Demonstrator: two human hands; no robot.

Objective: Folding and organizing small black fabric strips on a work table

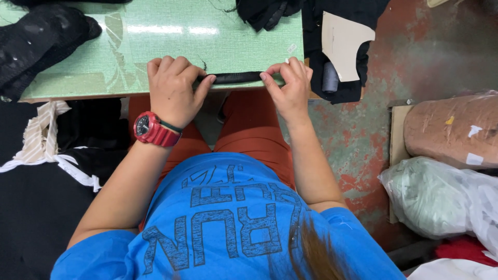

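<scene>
Dark garment heap [39,41] at 10 o'clock, cut off by frame edge. Left hand [174,91], red watch [153,128] at wrist, curls closed over one end of black fabric roll [236,78] on green table [155,36] edge; that end hidden. Right hand [290,88] pinches the other end at 1 o'clock.
</scene>
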